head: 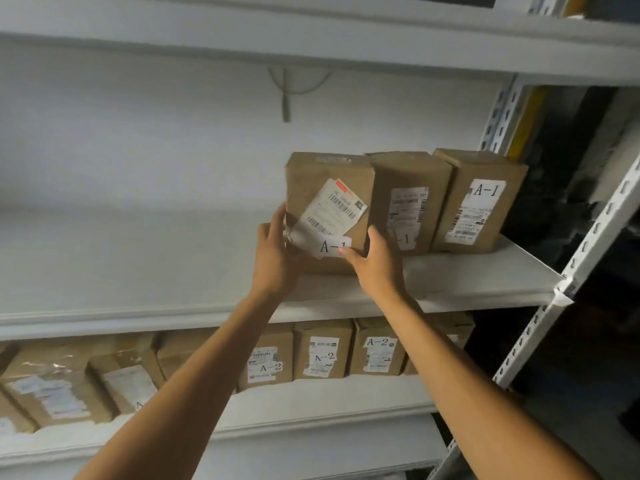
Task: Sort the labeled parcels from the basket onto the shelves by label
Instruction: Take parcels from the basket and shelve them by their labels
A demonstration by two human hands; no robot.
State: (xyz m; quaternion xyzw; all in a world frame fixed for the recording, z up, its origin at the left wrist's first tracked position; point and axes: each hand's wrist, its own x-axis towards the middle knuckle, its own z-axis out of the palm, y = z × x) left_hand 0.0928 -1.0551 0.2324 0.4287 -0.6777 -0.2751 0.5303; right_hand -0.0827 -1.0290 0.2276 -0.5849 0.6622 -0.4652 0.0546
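A-1 parcel [329,202] in both hands' grip on shelf [450,282]

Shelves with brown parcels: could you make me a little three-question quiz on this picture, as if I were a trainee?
1. True or false: both hands are on the parcel being placed.
2. Which label does that parcel carry? A) A-1 B) A-2 C) B-1
3. Fill in: the parcels on the lower shelf with readable labels are marked ____.

Key
1. True: the left hand grips its left edge and the right hand its lower right corner.
2. A, matching the rightmost parcel on the upper shelf.
3. A-2, as on one lower parcel.
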